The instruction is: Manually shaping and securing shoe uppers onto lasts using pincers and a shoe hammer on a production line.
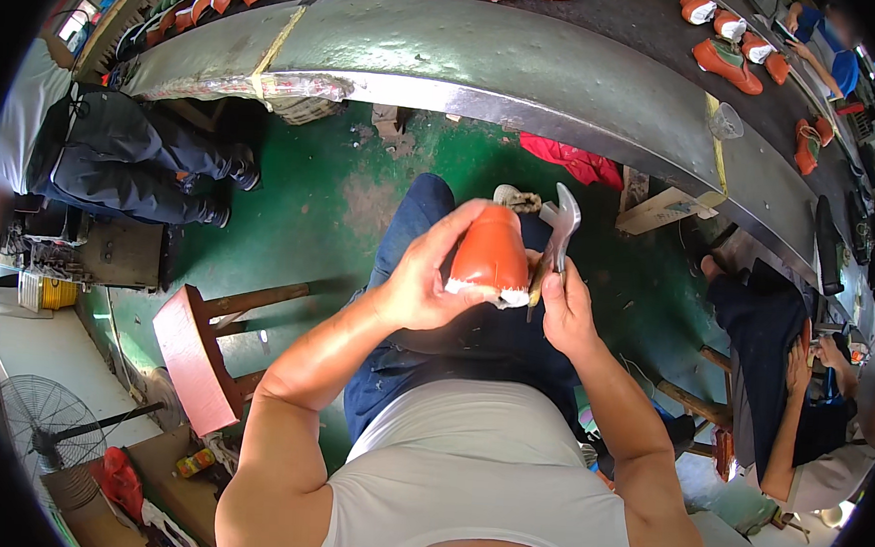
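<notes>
Seated over a green floor (pixel 311 206), lap in blue trousers. Left hand (pixel 419 277) wrapped around an orange shoe upper (pixel 491 255) with a white lining edge, held up above the knees. Right hand (pixel 564 306) just beside it, gripping metal pincers (pixel 560 236) whose head touches the shoe's right side. Beyond the knees, a long curved conveyor table (pixel 530 74), with more orange shoes (pixel 728 61) along its far edge. A red stool (pixel 192 359) to the left, a floor fan (pixel 48 420) near the lower left. Another seated person (pixel 124 159) at the table's left end, 1 more (pixel 809 417) at the right.
</notes>
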### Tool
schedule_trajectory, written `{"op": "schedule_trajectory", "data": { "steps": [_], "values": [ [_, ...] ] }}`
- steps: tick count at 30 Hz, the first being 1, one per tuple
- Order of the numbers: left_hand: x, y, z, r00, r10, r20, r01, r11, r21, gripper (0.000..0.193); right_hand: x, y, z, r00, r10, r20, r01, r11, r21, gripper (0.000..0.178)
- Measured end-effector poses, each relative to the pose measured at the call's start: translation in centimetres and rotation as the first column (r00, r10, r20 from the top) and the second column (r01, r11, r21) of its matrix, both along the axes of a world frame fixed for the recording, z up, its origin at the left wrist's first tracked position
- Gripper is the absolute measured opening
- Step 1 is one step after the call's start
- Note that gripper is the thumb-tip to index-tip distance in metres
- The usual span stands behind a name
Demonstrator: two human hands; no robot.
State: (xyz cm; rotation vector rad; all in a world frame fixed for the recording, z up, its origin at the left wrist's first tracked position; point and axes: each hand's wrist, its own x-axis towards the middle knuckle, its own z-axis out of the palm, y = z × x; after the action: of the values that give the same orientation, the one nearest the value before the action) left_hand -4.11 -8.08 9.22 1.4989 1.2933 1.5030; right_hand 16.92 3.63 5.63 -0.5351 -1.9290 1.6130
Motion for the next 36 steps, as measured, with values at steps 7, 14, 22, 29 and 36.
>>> {"op": "schedule_trajectory", "data": {
  "steps": [7,14,22,29,36],
  "values": [
    [2.4,-1.0,-4.2,0.983,0.034,-0.181,-0.049,0.996,-0.081,0.085,-1.4,-1.1,0.7,0.979,-0.201,0.026,0.197,0.975,0.106,0.033],
    [3.0,0.4,-5.6,0.978,0.188,-0.087,-0.203,0.953,-0.223,0.087,-3.5,0.9,-1.4,0.965,-0.247,0.090,0.240,0.967,0.084,0.034],
    [2.0,0.3,-10.4,0.957,0.213,-0.195,-0.272,0.892,-0.360,0.072,-2.7,1.2,-4.2,0.936,-0.182,0.301,0.151,0.981,0.123,0.064],
    [0.2,2.7,-11.1,0.959,0.279,-0.043,-0.262,0.821,-0.507,0.044,-2.2,2.3,-6.3,0.853,-0.064,0.518,0.230,0.937,-0.263,0.049],
    [-1.7,3.8,-11.7,0.886,0.095,0.454,0.262,0.704,-0.660,0.038,-0.4,5.1,-7.8,0.838,0.091,0.538,0.161,0.901,-0.403,0.036]
  ]
}}
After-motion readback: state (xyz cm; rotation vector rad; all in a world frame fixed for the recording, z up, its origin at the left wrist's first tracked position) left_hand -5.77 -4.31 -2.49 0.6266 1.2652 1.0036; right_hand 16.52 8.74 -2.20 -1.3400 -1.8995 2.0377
